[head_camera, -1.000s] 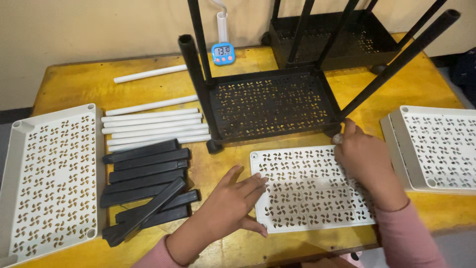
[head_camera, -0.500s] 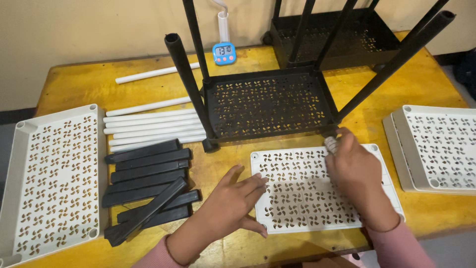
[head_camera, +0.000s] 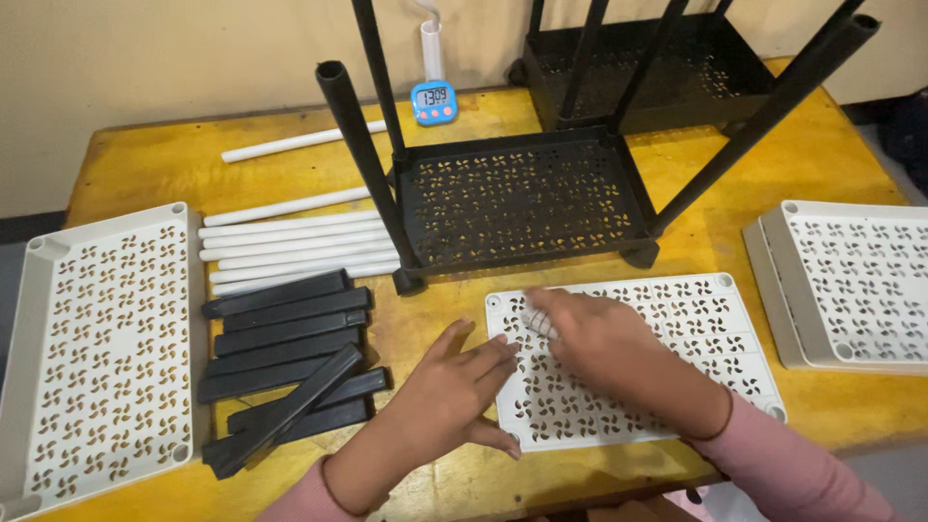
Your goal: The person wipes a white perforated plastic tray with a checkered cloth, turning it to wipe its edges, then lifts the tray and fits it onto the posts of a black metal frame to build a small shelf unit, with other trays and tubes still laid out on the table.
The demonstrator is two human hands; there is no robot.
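Both hands are working on the white perforated tray [head_camera: 667,358] lying flat at the near edge of the yellow wooden table [head_camera: 145,159]. The left hand [head_camera: 449,391] is resting with fingers spread against the tray's nine o'clock edge, apparently bracing it so it can't slide. The right hand [head_camera: 604,353] is lying across the top of the tray, fingertips curling toward the corner at ten o'clock; something pale and blurred is showing under them, but whether they're pinching it I cannot tell. At twelve o'clock from the tray, a black metal rack [head_camera: 512,198] is sitting upside down, its round legs sticking up. At nine o'clock, black flat bars [head_camera: 280,333] are lying stacked, smooth white tubes [head_camera: 290,242] in rows beyond them. More white trays, [head_camera: 101,338] and [head_camera: 851,280], are flanking both ends, all punched with the same petal pattern.
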